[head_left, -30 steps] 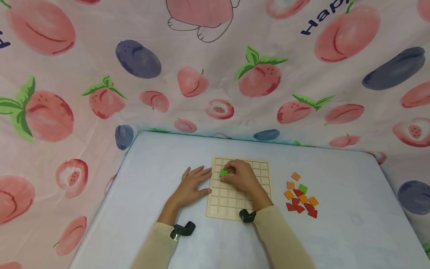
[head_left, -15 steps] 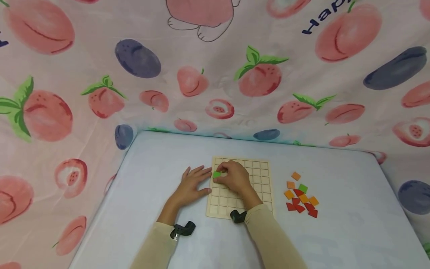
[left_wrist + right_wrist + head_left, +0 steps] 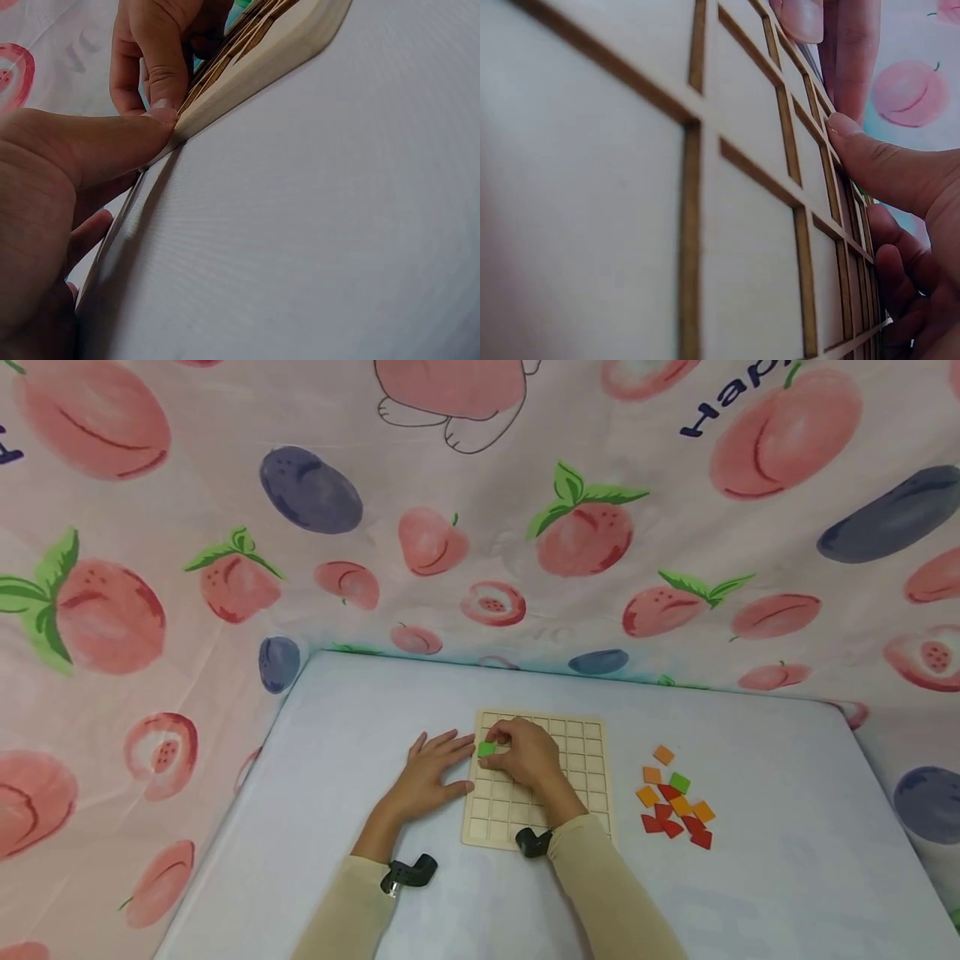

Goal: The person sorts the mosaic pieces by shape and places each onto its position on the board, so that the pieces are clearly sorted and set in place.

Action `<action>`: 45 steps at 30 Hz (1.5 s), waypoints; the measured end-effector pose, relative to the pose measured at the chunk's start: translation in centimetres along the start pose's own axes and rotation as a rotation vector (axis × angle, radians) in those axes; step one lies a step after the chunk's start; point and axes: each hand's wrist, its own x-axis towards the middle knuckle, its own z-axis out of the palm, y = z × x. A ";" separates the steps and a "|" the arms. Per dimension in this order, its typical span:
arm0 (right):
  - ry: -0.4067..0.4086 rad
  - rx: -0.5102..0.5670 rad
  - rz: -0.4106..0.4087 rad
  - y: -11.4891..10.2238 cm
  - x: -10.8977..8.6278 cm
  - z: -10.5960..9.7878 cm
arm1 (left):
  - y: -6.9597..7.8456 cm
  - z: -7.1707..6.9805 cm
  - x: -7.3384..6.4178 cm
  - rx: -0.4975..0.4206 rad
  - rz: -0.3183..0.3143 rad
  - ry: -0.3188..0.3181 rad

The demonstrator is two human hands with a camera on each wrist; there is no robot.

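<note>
A pale wooden board (image 3: 498, 810) with a grid of square recesses lies on the table. My right hand (image 3: 528, 756) reaches over it and holds a small green square tile (image 3: 487, 749) between thumb and forefinger, at the left-hand column near the top. Whether the tile sits inside a recess cannot be told. In the right wrist view the thumb (image 3: 892, 169) is low over the grid, and the tile is mostly hidden. My left hand (image 3: 427, 777) lies with fingers spread and straight, its fingertips and thumb against the board's left edge; the left wrist view has that thumb (image 3: 112, 146) touching the rim.
Right of the board lies a loose group of pieces: orange squares (image 3: 652, 775), red pieces with a rounded side (image 3: 672, 828) and another green square (image 3: 679, 782). The white table (image 3: 360, 702) meets a fruit-patterned cloth (image 3: 480, 527) at the back and left.
My right hand has moved left across the board with the green tile, to the left-hand column, and has stayed there for the last half second. My left hand has kept its place.
</note>
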 end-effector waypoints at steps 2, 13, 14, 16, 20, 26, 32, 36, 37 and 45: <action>-0.006 -0.002 0.001 0.0 0.0 -0.1 | 0.1 0.0 0.0 0.001 0.001 -0.001; -0.058 0.084 -0.022 0.6 0.0 -0.7 | 0.1 -0.2 -0.1 0.006 0.003 0.003; -0.062 0.095 -0.019 0.6 0.0 -0.8 | 0.0 -0.2 -0.1 0.009 0.001 0.000; -0.069 0.109 -0.012 0.6 -0.1 -1.0 | 0.0 -0.2 -0.1 0.009 0.001 -0.005; -0.072 0.110 -0.013 0.6 -0.2 -1.1 | -0.1 -0.1 -0.2 0.005 0.004 -0.011; -0.078 0.123 -0.029 0.7 -0.2 -0.8 | -0.2 -0.1 -0.4 0.012 -0.004 -0.004; -0.121 0.199 -0.060 1.9 -0.5 -1.3 | -0.1 0.0 -0.4 0.003 -0.007 -0.005; -0.144 0.292 -0.077 3.1 -1.6 -2.9 | 0.0 0.1 -0.3 0.009 -0.013 -0.017; -0.143 0.311 -0.074 3.4 -2.0 -3.4 | 0.0 0.2 -0.2 0.012 -0.016 -0.021; -0.090 0.304 -0.054 6.1 -5.2 -8.1 | 0.0 0.3 -0.1 0.008 -0.015 -0.002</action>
